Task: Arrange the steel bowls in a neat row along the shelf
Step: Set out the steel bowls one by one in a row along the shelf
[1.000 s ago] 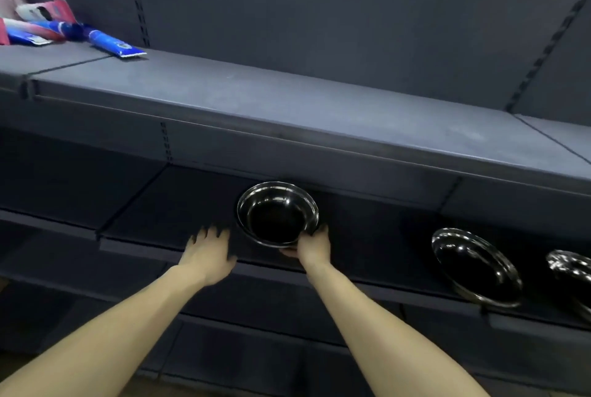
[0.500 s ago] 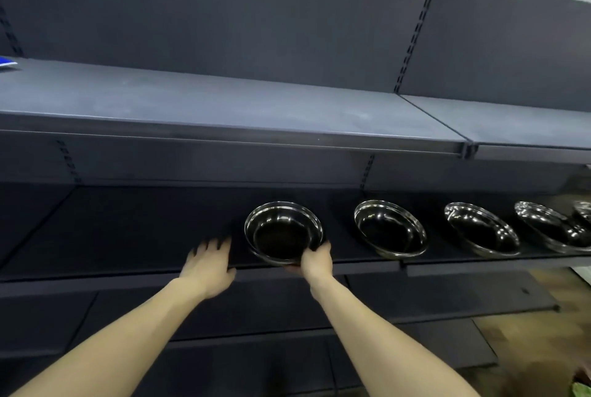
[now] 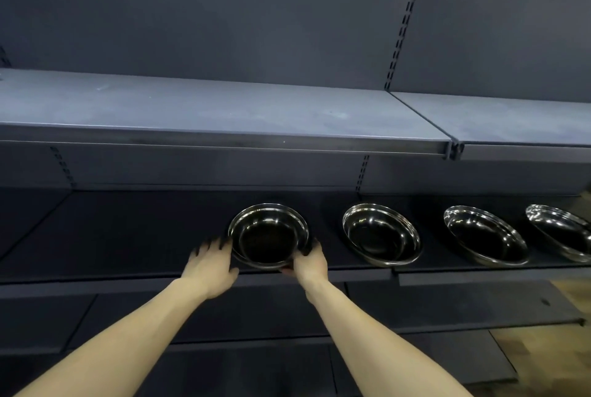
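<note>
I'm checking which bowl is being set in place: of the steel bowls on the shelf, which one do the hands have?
The leftmost bowl: the right hand grips its near rim and the left hand is at its left side. The three bowls to its right stand untouched.

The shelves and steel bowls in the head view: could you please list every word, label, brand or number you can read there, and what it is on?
None: no readable text shows anywhere.
The four steel bowls, from the one between the hands to the cut-off one at the right edge: only reflections, no stamp or label visible.
The shelf edges: no price tags or signs visible.
</note>
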Demonstrator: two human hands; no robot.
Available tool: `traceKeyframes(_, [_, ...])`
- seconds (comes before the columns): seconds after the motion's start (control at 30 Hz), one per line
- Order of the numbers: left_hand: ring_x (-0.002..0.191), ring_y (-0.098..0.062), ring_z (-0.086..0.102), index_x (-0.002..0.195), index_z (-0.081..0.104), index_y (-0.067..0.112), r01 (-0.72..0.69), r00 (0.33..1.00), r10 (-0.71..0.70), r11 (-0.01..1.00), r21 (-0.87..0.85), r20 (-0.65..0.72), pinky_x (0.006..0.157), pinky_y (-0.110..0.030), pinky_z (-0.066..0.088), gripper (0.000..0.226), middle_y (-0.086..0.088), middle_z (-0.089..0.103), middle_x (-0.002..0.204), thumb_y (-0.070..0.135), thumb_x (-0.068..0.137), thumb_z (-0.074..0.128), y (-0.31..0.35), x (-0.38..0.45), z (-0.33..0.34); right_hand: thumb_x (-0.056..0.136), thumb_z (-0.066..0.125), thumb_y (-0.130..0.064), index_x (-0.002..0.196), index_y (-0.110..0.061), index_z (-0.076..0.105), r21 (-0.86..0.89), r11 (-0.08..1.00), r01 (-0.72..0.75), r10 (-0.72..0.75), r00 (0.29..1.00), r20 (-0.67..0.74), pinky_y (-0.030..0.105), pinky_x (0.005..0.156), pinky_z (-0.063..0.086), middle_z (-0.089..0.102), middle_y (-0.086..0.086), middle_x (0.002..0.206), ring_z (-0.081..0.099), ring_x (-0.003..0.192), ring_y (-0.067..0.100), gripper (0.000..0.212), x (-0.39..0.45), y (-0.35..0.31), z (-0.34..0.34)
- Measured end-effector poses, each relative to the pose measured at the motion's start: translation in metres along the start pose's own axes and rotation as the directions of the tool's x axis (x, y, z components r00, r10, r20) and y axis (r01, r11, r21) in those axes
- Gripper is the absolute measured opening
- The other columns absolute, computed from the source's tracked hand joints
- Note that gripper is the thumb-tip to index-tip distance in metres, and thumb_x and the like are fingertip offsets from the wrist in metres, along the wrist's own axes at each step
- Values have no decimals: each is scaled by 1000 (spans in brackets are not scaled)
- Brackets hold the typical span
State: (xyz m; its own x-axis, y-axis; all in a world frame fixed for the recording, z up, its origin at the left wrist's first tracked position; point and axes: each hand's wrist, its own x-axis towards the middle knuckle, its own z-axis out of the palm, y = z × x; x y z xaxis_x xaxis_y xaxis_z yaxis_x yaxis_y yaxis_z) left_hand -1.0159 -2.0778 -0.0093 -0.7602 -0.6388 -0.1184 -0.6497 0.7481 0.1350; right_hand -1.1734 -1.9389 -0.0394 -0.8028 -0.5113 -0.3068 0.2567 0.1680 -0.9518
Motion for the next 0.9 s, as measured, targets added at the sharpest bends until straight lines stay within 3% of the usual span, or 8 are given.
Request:
traceKeyframes(0.17, [143, -30, 25, 151, 27, 19, -14, 1000, 14, 1000, 5, 10, 116, -43, 24, 65, -4, 29, 156, 39, 94, 51, 12, 1, 0, 99, 67, -19, 147, -18, 48, 38, 999, 4, -4, 1000, -5, 27, 68, 65, 65, 4, 131, 72, 96, 16, 51, 7, 2, -9])
traceKeyframes(0.3, [141, -28, 30, 153, 24, 19, -29, 1000, 29, 999, -18, 1, 116, -41, 27, 68, -5, 30, 155, 37, 93, 52, 14, 0, 2, 93, 74, -22, 137, -22, 53, -101, 990, 94, -101, 993, -67, 35, 85, 65, 66, 3, 126, 75, 96, 18, 49, 12, 12, -13])
traceKeyframes(0.47, [140, -26, 34, 154, 24, 21, -76, 997, 76, 993, -89, -3, 113, -37, 33, 68, -4, 26, 157, 31, 93, 52, 19, -4, 3, 96, 67, -12, 120, -22, 54, -162, 983, 84, -100, 990, -95, 31, 84, 61, 69, 0, 112, 76, 93, 23, 29, 14, 13, -16])
traceKeyframes(0.57, [141, -27, 31, 155, 20, 22, -76, 997, 77, 993, -93, 7, 114, -38, 32, 70, -5, 23, 159, 31, 94, 53, 21, -5, 1, 96, 61, -8, 125, -21, 55, -201, 978, 55, -86, 986, -145, 36, 89, 60, 69, 2, 113, 75, 97, 24, 32, 17, 11, -18])
traceKeyframes(0.7, [145, -31, 24, 154, 21, 21, -37, 999, 39, 997, -61, 36, 116, -42, 28, 69, -8, 23, 158, 34, 94, 51, 17, -5, 2, 96, 59, -10, 122, -22, 58, -197, 979, 44, -81, 980, -184, 33, 80, 61, 68, 6, 115, 74, 93, 25, 29, 20, 10, -19])
traceKeyframes(0.9, [141, -29, 30, 153, 23, 19, -25, 999, 27, 998, -49, 45, 114, -40, 31, 68, -5, 29, 156, 35, 94, 52, 11, -5, 5, 93, 62, -18, 127, -21, 61, -228, 973, 15, -69, 971, -228, 46, 97, 58, 66, 7, 121, 69, 106, 26, 34, 21, 10, -15])
